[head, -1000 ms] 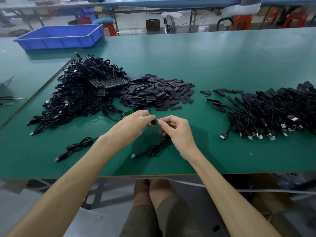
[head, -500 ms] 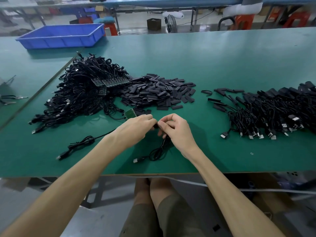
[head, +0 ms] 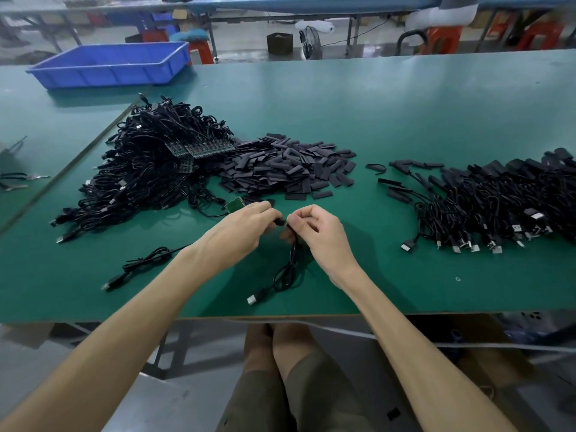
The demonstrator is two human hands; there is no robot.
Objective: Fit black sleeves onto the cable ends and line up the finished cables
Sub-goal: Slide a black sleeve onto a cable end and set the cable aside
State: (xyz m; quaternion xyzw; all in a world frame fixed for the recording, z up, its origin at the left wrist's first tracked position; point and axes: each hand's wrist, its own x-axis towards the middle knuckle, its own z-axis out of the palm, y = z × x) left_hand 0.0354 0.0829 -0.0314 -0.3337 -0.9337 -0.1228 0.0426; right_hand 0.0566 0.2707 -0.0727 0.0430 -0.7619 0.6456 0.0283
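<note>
green workbench with cable piles, blue bin behind.

The work surface is a green-topped table with a bare brown front edge. A second green table adjoins it on the left; a narrow strip marks the joint. A blue plastic bin stands at the far left corner. Beyond the table runs a long bench on metal legs. On the pale, glossy floor between them stand a red stool with a teal cushion, further red stools at right, a dark box, a floor fan and a white roll. Lighting is even and diffuse. Metal frame members show beneath the near edge.
</note>
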